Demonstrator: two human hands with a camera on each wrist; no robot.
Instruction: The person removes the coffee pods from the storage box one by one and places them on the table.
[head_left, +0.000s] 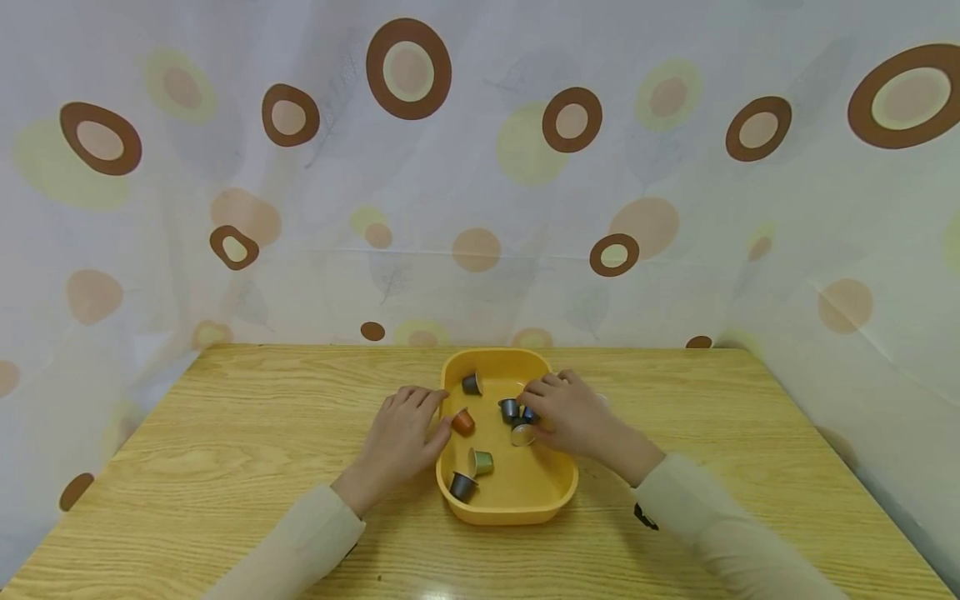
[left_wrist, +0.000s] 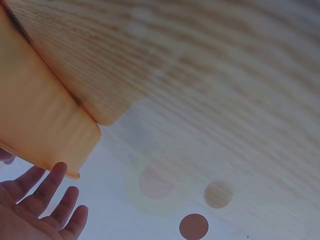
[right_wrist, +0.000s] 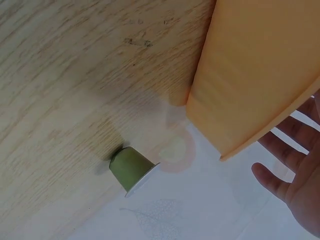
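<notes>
A yellow plastic tub (head_left: 506, 516) stands on the table with several coffee capsules inside. My left hand (head_left: 401, 433) is at its left rim, fingers spread and holding nothing, near an orange capsule (head_left: 462, 422). My right hand (head_left: 570, 412) reaches over the right rim, thumb and fingers apart. Close to its fingertips lie a dark blue capsule (head_left: 509, 409), a brighter blue capsule (head_left: 531, 414) partly covered by the hand, and a capsule with a pale lid (head_left: 522, 435). A green capsule (head_left: 482, 462) and a black capsule (head_left: 462, 487) lie at the tub's near left, a dark capsule (head_left: 471, 384) farther back.
Outside the tub, on the table (head_left: 285, 433) beyond my right hand, another green capsule (right_wrist: 131, 169) lies in the right wrist view; the hand mostly covers it in the head view. A patterned white curtain (head_left: 480, 183) encloses the table's back and sides.
</notes>
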